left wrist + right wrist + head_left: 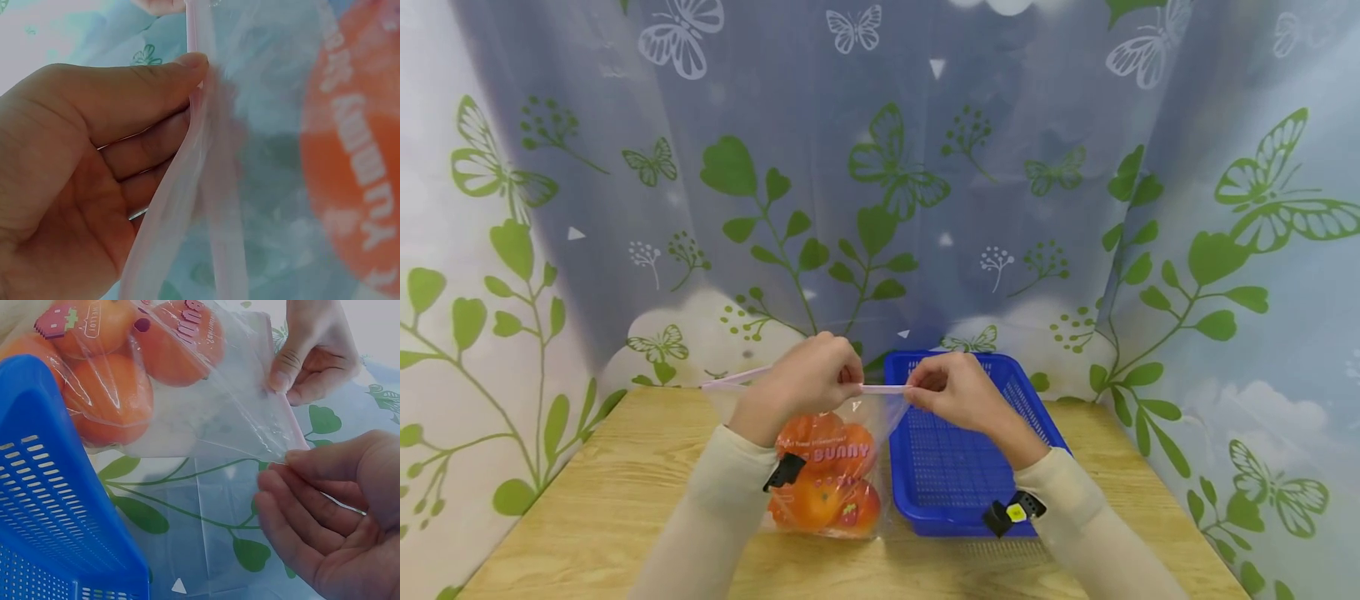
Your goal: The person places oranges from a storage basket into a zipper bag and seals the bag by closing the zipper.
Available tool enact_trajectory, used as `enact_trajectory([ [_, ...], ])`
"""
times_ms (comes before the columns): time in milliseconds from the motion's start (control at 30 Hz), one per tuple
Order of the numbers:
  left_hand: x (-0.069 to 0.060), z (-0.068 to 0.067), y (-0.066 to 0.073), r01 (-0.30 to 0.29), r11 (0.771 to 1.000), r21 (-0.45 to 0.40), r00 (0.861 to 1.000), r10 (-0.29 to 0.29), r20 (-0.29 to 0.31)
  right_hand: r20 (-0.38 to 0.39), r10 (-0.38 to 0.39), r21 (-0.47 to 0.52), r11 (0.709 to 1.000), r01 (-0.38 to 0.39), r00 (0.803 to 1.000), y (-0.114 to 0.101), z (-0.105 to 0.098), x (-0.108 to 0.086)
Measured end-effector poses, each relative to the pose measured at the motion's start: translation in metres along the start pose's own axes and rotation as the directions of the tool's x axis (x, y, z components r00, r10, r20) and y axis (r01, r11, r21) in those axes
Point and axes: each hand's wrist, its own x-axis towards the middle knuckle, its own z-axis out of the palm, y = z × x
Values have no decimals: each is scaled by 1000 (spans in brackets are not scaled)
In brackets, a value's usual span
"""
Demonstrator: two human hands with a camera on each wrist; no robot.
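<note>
A clear zip-top bag [841,452] printed with "BUNNY" and a strawberry holds several round orange fruits [109,400]; their exact kind is unclear through the plastic. My left hand [812,375] pinches the pinkish zip strip [880,389] between thumb and fingers near its middle. At the strip's right end my right hand [958,390] pinches the corner between thumb and index finger, its other fingers loosely bent. Between the hands the strip runs straight and its edges lie together. Left of my left hand the two edges stand apart, as the left wrist view shows.
A blue perforated plastic basket [955,475] stands right of the bag, under my right hand and forearm. Both are on a wood-grain table [647,467]. A curtain [790,250] with leaves and butterflies hangs behind and at both sides.
</note>
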Motion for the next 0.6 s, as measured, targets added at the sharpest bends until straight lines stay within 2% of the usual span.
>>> enact_trajectory([
  [267,-5,-5,-4,-26,999,-21,1000,26,17,48,38,34,999,-40,998,-2,-3,-1],
  [367,-8,-6,-8,-31,999,-39,999,31,20,37,40,27,999,-41,998,-2,-3,-3],
  [600,-16,-15,-17,-2,999,-53,1000,3,24,13,29,7,1000,-29,999,1,-4,-5],
])
